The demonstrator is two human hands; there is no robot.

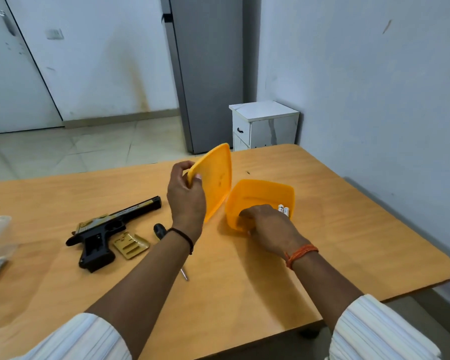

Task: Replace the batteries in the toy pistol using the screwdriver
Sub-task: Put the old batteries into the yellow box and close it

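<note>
My left hand (186, 196) pinches the lid (213, 178) up clear so my right hand (264, 224), fingers curled on the box (265, 190) rim, can reach the batteries (283, 210).

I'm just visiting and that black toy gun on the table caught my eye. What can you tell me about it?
The toy pistol lies flat on its side on the wooden table, left of both hands and untouched. It looks like black plastic with gold trim near the rear and a long barrel pointing away to the right. Its grip is open, showing a dark cavity; a gold cover plate lies beside it.
</note>
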